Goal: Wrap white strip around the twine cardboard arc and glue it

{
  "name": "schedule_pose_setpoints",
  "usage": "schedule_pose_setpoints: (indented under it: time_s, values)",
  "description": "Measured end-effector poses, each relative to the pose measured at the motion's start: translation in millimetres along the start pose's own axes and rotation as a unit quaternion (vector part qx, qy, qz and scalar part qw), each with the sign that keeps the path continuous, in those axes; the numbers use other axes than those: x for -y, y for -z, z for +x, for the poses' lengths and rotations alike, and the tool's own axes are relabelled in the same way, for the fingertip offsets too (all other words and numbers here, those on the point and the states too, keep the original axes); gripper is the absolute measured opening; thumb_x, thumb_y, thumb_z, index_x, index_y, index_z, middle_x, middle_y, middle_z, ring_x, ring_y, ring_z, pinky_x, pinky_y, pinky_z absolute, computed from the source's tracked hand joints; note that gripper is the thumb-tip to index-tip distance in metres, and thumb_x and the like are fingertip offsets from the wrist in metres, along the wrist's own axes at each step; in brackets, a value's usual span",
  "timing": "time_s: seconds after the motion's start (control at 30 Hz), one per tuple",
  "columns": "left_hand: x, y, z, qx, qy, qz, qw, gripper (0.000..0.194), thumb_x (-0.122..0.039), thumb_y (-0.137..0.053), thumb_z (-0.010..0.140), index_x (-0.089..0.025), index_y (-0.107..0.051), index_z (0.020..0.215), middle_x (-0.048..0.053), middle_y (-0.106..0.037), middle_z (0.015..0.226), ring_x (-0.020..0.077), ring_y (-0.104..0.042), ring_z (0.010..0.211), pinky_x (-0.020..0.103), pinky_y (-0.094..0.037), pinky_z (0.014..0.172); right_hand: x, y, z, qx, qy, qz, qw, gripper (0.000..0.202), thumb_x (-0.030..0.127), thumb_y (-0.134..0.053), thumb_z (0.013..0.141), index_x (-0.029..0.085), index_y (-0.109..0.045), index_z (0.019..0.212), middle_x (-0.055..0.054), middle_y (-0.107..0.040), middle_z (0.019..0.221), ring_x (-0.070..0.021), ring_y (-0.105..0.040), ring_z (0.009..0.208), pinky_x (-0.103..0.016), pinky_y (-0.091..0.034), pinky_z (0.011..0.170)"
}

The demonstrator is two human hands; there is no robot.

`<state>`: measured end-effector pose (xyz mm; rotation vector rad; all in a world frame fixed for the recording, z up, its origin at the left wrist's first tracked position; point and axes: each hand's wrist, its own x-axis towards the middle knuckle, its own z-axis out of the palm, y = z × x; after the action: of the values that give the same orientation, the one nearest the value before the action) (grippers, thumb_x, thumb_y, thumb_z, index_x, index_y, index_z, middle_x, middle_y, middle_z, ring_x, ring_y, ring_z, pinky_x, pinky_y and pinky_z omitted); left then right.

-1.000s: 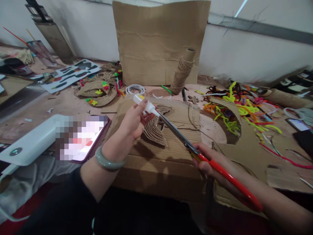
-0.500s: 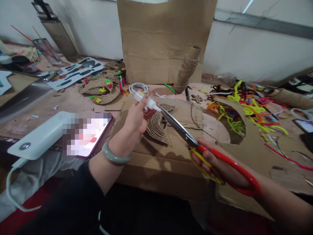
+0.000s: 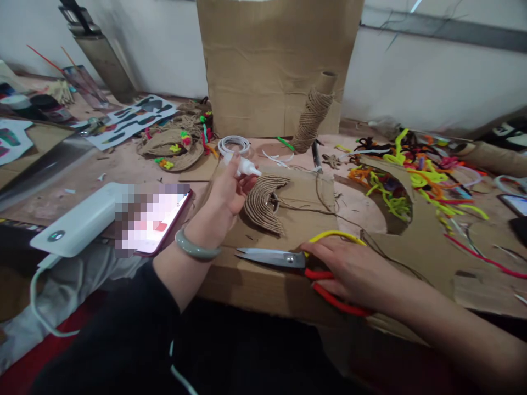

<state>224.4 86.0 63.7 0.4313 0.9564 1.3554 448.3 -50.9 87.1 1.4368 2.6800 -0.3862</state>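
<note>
My left hand (image 3: pixel 229 189) is closed round a small white glue bottle (image 3: pixel 246 167), its nozzle pointing right above a crescent of coiled brown twine (image 3: pixel 263 206). The crescent lies on a cardboard sheet (image 3: pixel 304 227), and a strand of twine (image 3: pixel 304 208) runs from it to the right. My right hand (image 3: pixel 346 269) grips the scissors (image 3: pixel 275 258) by their yellow and red handles. The scissors lie low at the near edge of the cardboard, blades pointing left and almost together.
A twine-wrapped tube (image 3: pixel 312 118) leans by an upright cardboard panel (image 3: pixel 272 71). At the left are a phone (image 3: pixel 164 219) and a white power bank (image 3: pixel 78 219). Colourful pipe cleaners (image 3: pixel 428 175) are heaped at the right; a white coil (image 3: pixel 234 144) sits behind the bottle.
My right hand has lowered the scissors from the bottle's nozzle to the cardboard's near edge, and they now point left. The bottle in my left hand has stayed in nearly the same place.
</note>
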Motion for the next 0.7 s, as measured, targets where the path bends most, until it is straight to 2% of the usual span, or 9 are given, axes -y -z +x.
schedule_pose_setpoints:
  time_s: [0.1, 0.23, 0.3, 0.33, 0.4, 0.47, 0.53, 0.63, 0.7]
  values:
    - [2, 0.8, -3, 0.012, 0.02, 0.008, 1.0, 0.028, -0.045, -0.062, 0.085, -0.017, -0.062, 0.081, 0.001, -0.066, 0.062, 0.0055, -0.058, 0.048, 0.011, -0.047, 0.046, -4, 2, 8, 0.002, 0.018, -0.017, 1.0, 0.04, 0.023, -0.066, 0.077, 0.022, -0.063, 0.117, -0.011, -0.07, 0.105, -0.0231, -0.067, 0.091, -0.031, -0.05, 0.074]
    - [7, -0.8, -9, 0.049, 0.038, 0.052, 0.997, 0.03, -0.047, -0.067, 0.08, -0.018, -0.063, 0.083, 0.003, -0.067, 0.064, 0.0067, -0.057, 0.046, 0.014, -0.045, 0.042, -13, 25, 29, -0.045, -0.06, 0.031, 0.997, 0.029, 0.036, -0.059, 0.084, 0.021, -0.067, 0.107, -0.008, -0.072, 0.092, -0.0209, -0.066, 0.078, -0.03, -0.047, 0.065]
    - [11, -2.3, -12, 0.078, 0.03, 0.08, 0.993, 0.032, -0.049, -0.069, 0.077, -0.018, -0.063, 0.083, 0.002, -0.066, 0.063, 0.0078, -0.057, 0.046, 0.016, -0.043, 0.041, -15, 37, 50, -0.094, -0.082, 0.125, 0.984, 0.032, 0.044, -0.057, 0.085, 0.02, -0.066, 0.103, -0.004, -0.069, 0.078, -0.017, -0.062, 0.067, -0.028, -0.045, 0.061]
    - [13, -3.1, -14, 0.093, 0.022, 0.095, 0.991, 0.033, -0.05, -0.07, 0.076, -0.018, -0.063, 0.082, 0.001, -0.064, 0.061, 0.0079, -0.056, 0.045, 0.017, -0.042, 0.041, -15, 42, 62, -0.115, -0.068, 0.191, 0.972, 0.033, 0.045, -0.056, 0.085, 0.019, -0.065, 0.103, -0.002, -0.067, 0.076, -0.0152, -0.06, 0.066, -0.026, -0.044, 0.06]
    - [17, -4.0, -17, 0.124, -0.003, 0.127, 0.984, 0.035, -0.05, -0.073, 0.073, -0.018, -0.063, 0.082, -0.002, -0.06, 0.058, 0.0073, -0.053, 0.043, 0.017, -0.039, 0.04, -14, 46, 87, -0.151, -0.066, 0.317, 0.934, 0.032, 0.046, -0.05, 0.089, 0.017, -0.062, 0.098, -0.002, -0.064, 0.075, -0.0123, -0.056, 0.061, -0.025, -0.042, 0.056]
    - [20, -3.4, -19, 0.152, -0.036, 0.154, 0.976, 0.036, -0.049, -0.075, 0.071, -0.017, -0.064, 0.084, -0.002, -0.06, 0.06, 0.0069, -0.052, 0.044, 0.017, -0.038, 0.041, -12, 44, 109, -0.119, -0.071, 0.41, 0.901, 0.03, 0.046, -0.053, 0.086, 0.017, -0.059, 0.093, 0.0, -0.06, 0.073, -0.0097, -0.049, 0.055, -0.023, -0.039, 0.051]
    - [22, -1.5, -18, 0.176, -0.068, 0.172, 0.967, 0.036, -0.048, -0.075, 0.071, -0.017, -0.066, 0.087, -0.001, -0.064, 0.066, 0.0077, -0.055, 0.049, 0.018, -0.041, 0.046, -9, 40, 122, -0.089, -0.055, 0.458, 0.882, 0.028, 0.044, -0.061, 0.081, 0.017, -0.058, 0.091, 0.002, -0.055, 0.069, -0.008, -0.044, 0.053, -0.022, -0.035, 0.05]
    - [23, 1.7, -14, 0.211, -0.096, 0.208, 0.95, 0.036, -0.051, -0.071, 0.073, -0.017, -0.068, 0.085, 0.001, -0.067, 0.071, 0.0097, -0.058, 0.055, 0.019, -0.043, 0.051, -7, 31, 128, -0.069, -0.031, 0.503, 0.861, 0.024, 0.038, -0.064, 0.076, 0.018, -0.058, 0.088, 0.005, -0.05, 0.066, -0.0066, -0.039, 0.052, -0.022, -0.03, 0.049]
    - [23, 3.0, -12, 0.221, -0.109, 0.25, 0.936, 0.038, -0.055, -0.063, 0.078, -0.017, -0.069, 0.08, 0.002, -0.065, 0.067, 0.0106, -0.057, 0.054, 0.019, -0.042, 0.05, -9, 23, 128, -0.063, -0.036, 0.545, 0.835, 0.025, 0.035, -0.066, 0.073, 0.018, -0.058, 0.089, 0.006, -0.051, 0.066, -0.0058, -0.037, 0.051, -0.022, -0.027, 0.047]
